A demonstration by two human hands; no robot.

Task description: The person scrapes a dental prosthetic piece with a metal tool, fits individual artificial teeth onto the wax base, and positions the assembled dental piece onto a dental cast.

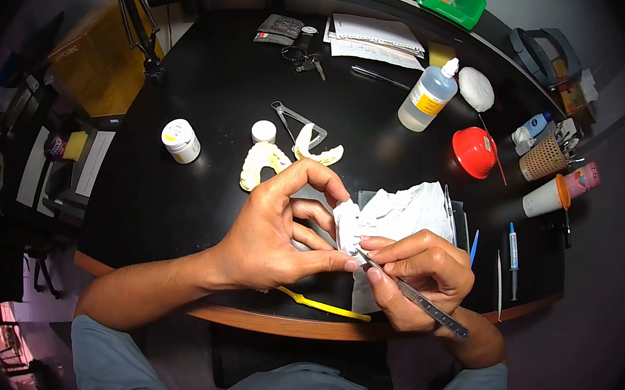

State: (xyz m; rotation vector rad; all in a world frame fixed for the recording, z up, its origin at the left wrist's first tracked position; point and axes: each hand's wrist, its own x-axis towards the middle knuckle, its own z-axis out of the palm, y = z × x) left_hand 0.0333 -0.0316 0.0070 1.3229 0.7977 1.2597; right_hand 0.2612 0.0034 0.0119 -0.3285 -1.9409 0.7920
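Note:
My left hand (pixel 268 228) is curled around a white dental cast (pixel 346 221), its thumb and fingertips pressing on the edges. Tooth-like bumps show along the cast's right side. Closed in a pinch, my right hand (pixel 425 277) grips slim metal tweezers (pixel 433 310), whose pointed tip touches or nearly touches the cast; I cannot tell which. Below and behind the cast lies a crumpled white cloth (pixel 409 212). Beyond my left hand rest a cream, arch-shaped dental model (pixel 257 161) and a second cream piece (pixel 320 153). My fingers hide parts of the cast.
A metal caliper (pixel 288 117), white jars (pixel 181 142), a clear bottle (pixel 429 97) and a red bowl (pixel 474 152) stand farther back. A yellow-handled tool (pixel 324 306) lies by the front edge. At right are a syringe (pixel 514 252), a thin probe (pixel 499 284) and a cup (pixel 541 200).

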